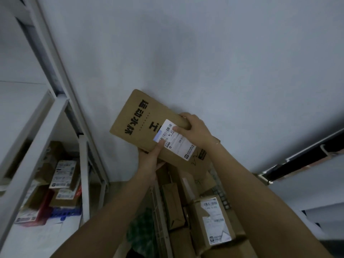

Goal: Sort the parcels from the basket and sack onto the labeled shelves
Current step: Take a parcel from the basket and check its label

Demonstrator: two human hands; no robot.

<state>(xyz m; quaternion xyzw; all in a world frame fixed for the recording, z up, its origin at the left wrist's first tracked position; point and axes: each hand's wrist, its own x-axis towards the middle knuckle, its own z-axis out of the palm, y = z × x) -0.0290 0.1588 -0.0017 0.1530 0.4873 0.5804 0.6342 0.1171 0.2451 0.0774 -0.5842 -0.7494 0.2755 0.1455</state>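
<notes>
I hold a long brown cardboard parcel (137,118) with black printed characters and a white shipping label up in front of the wall. My left hand (151,159) grips its lower edge, thumb lying on the label. My right hand (193,127) grips the right side, thumb on the label's top corner. Below, a wire basket (158,211) holds several brown parcels, one (212,220) with a white label facing up. The white shelf unit (61,116) stands at the left.
The shelf's lower level holds several labelled boxes (63,174) and a blue item. A green patterned sack (143,229) lies beside the basket. A dark rail (305,151) crosses the right side. A pale wall fills the background.
</notes>
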